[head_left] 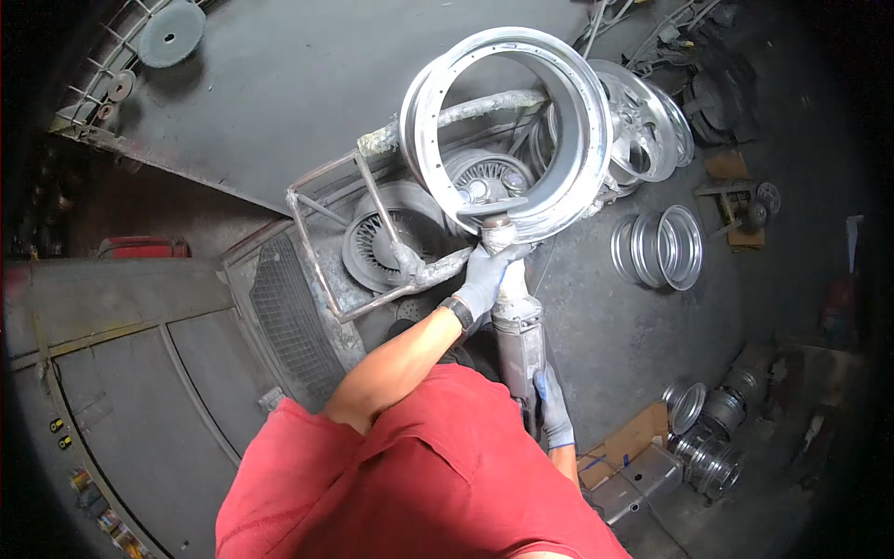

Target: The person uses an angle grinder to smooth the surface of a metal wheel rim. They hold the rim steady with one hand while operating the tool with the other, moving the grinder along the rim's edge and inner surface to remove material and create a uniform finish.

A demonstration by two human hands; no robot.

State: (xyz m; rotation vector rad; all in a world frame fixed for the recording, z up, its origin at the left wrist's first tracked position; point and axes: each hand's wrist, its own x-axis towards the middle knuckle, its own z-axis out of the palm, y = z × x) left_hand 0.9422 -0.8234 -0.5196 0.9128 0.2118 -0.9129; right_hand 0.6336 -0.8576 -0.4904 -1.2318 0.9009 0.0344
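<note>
Aluminium rim (507, 130) is hanging on a padded bar (466, 112) of the steel stand (321, 242); I'm watching the left hand (486, 277) clamping the grinder (517, 331) near its head at the rim's lower edge, the right hand (554, 410) gripping its rear. I'm judging the rim could swing and kick the tool. More wheels (666, 247) are lying on the grey dusty floor (615, 326)

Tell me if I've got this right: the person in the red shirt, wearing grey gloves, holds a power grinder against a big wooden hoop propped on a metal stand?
Not quite: the hoop is metal, not wood. The head view shows a shiny silver wheel rim on the metal stand. The rest holds: the gloved left hand steadies the front of the grinder and the right hand grips its rear.
</note>
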